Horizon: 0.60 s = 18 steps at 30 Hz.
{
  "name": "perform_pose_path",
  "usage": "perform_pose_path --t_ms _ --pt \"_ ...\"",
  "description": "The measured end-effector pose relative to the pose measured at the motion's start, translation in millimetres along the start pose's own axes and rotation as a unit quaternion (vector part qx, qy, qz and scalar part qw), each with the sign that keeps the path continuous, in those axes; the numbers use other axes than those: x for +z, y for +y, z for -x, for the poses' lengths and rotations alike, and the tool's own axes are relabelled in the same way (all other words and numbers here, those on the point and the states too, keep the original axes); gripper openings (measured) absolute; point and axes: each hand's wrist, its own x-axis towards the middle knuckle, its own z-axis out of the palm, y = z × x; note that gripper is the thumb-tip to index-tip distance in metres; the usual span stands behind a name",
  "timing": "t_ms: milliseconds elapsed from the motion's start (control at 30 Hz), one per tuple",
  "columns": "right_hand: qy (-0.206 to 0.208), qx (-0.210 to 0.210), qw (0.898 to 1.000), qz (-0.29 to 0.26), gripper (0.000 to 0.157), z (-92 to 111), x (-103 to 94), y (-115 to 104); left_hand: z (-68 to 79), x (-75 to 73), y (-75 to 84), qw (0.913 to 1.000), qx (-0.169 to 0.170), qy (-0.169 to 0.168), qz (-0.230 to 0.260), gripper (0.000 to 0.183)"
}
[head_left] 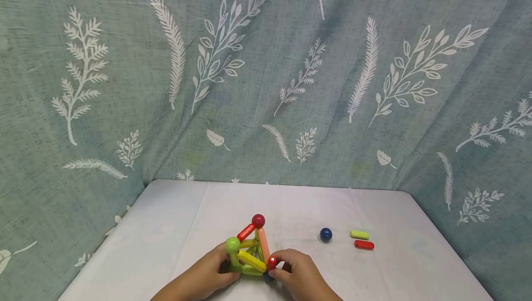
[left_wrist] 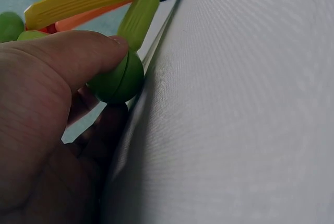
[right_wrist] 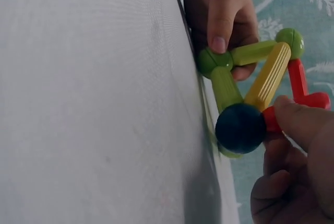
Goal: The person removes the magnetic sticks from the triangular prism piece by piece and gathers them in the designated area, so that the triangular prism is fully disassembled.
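Observation:
A frame of magnetic rods and balls stands on the table, with a red ball [head_left: 258, 220] at its far top and a green ball [head_left: 232, 245] at its near top. A yellow rod [head_left: 251, 261] slants down to the right. My left hand [head_left: 209, 266] grips the lower green ball [left_wrist: 119, 80], thumb on its near side. With my right hand [head_left: 301, 273] I pinch a short red rod [head_left: 271, 262] between thumb and index finger. One end of that rod meets the dark blue ball [right_wrist: 240, 128] at the frame's lower right corner.
To the right lie a loose blue ball [head_left: 326, 235], a lime green rod [head_left: 359, 235] and a red rod [head_left: 364, 244]. The white table [head_left: 174, 208] ends at a leaf-patterned curtain [head_left: 249, 84] behind and on both sides.

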Motion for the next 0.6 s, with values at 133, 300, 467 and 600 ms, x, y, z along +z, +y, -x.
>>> perform_pose_path --t_ms 133,300,467,600 --pt "-0.005 0.001 1.0 -0.005 0.006 -0.5 -1.2 1.7 0.1 -0.2 -0.4 1.0 0.002 0.0 -0.004 0.055" --pt "-0.002 0.011 1.0 -0.007 0.006 -1.8 -2.0 4.7 0.1 -0.9 1.4 1.0 0.001 0.0 -0.009 0.054" --pt "0.002 0.024 1.0 -0.013 0.009 -1.9 -3.3 4.4 -0.5 -1.1 2.4 0.9999 0.0 -0.001 -0.014 0.054" --pt "0.0 0.045 0.999 -0.015 0.011 -1.0 -7.4 3.9 -0.5 -0.7 2.9 0.9999 -0.005 -0.005 -0.008 0.052"
